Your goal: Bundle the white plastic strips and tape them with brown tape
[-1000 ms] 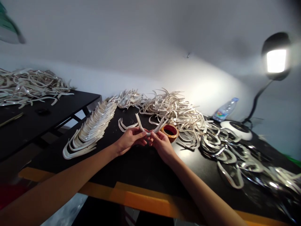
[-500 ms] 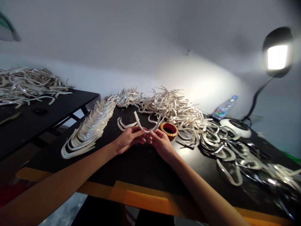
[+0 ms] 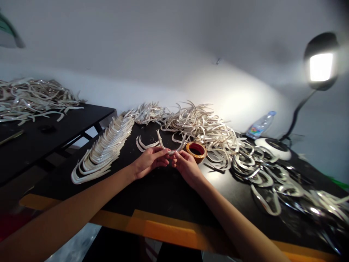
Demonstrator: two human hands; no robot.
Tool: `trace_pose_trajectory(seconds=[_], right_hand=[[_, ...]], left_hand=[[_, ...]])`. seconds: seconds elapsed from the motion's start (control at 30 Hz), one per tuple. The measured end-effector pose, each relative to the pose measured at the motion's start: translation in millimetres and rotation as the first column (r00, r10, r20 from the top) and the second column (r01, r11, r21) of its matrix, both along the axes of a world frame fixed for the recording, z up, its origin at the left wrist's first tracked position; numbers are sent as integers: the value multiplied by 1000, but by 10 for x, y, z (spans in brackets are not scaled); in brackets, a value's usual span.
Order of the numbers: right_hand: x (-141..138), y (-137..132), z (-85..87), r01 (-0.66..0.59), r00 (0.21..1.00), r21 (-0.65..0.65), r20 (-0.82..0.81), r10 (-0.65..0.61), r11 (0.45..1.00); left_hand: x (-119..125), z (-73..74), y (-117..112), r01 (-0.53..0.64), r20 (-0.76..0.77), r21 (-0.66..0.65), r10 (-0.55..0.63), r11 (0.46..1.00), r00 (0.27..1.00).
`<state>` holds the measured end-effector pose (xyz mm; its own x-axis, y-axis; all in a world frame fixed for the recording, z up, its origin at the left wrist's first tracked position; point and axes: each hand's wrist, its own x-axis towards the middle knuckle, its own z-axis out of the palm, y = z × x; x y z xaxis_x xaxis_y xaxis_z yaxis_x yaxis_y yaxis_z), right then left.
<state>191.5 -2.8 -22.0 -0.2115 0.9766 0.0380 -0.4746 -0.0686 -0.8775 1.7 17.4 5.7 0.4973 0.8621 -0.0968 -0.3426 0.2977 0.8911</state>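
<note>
Between my two hands is a U-shaped white curved strip (image 3: 180,146), its ends pointing up and away from me. My left hand (image 3: 149,161) pinches it near the middle of the bend. Close beside, my right hand (image 3: 187,166) pinches the same bend with thumb and finger. Just beyond my right hand lies a roll of tape (image 3: 196,151), orange-brown with a red inside. A few loose curved strips (image 3: 141,145) rest on the black table behind my left hand. What the strip is made for cannot be told.
A long row of nested strips (image 3: 103,149) lies at left, a tangled heap (image 3: 199,122) behind. Shiny curved pieces (image 3: 256,163) cover the right side. A plastic bottle (image 3: 260,125) leans near a lit lamp (image 3: 321,67) with a white base (image 3: 272,148). Orange tape (image 3: 163,227) lines the front edge.
The held strip and my fingers have shifted very slightly; both hands keep their pinch at the bend. Everything else stays in place.
</note>
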Motion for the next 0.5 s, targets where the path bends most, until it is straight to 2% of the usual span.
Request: trace_pose_trajectory(seconds=[0.5], right_hand=[[-11,-13,17,8,1000,-13,-5,-8,1000]], left_hand=[[1,6,-1,13,5,-20,-13,1000,1000]])
